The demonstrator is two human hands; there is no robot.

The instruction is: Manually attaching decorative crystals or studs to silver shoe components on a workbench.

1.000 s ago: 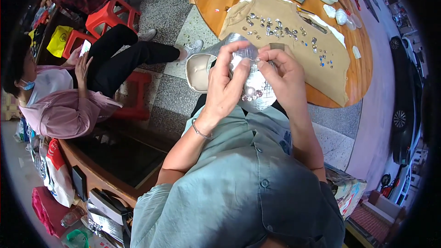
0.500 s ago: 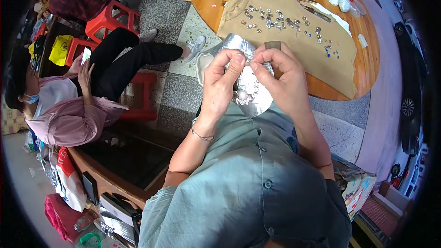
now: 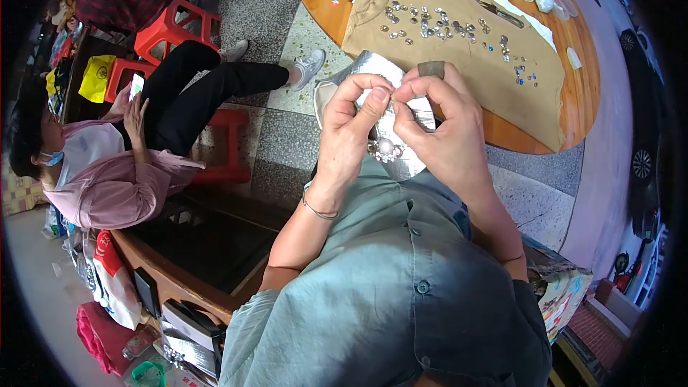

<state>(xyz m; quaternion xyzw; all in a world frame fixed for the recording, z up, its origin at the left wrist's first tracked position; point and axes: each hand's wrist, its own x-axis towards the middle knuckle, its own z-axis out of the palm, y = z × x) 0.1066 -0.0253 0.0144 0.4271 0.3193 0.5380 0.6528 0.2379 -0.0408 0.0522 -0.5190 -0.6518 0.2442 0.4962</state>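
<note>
Round wooden worktop (image 3: 552, 136) up ahead, and draped over it a tan cloth (image 3: 459, 64) scattered with small shiny gems (image 3: 430, 25). Off to the person's left, a seated person in a pink top (image 3: 107, 179) is bent over a phone (image 3: 135, 86), legs stretched across the tiled floor by the red stools (image 3: 172, 29). None of that crowds the hands; only the hands themselves hide the work.

Now the hands: the left hand (image 3: 347, 132) and the right hand (image 3: 441, 132) meet at chest height, thumb and forefinger of each pinched tight together, the two pinches almost touching. What sits between those fingertips is too small to tell. Directly under and behind them lies the silver sheet (image 3: 401, 161), resting on the lap against the grey-green shirt, and a cluster of beads with one pale round pearl (image 3: 385, 147) shows on it just below the left grip, between the two palms.

Against half a second ago, the hands sit a touch higher in view, the pinches have drawn closer, and the worktop has slid down into fuller sight.
</note>
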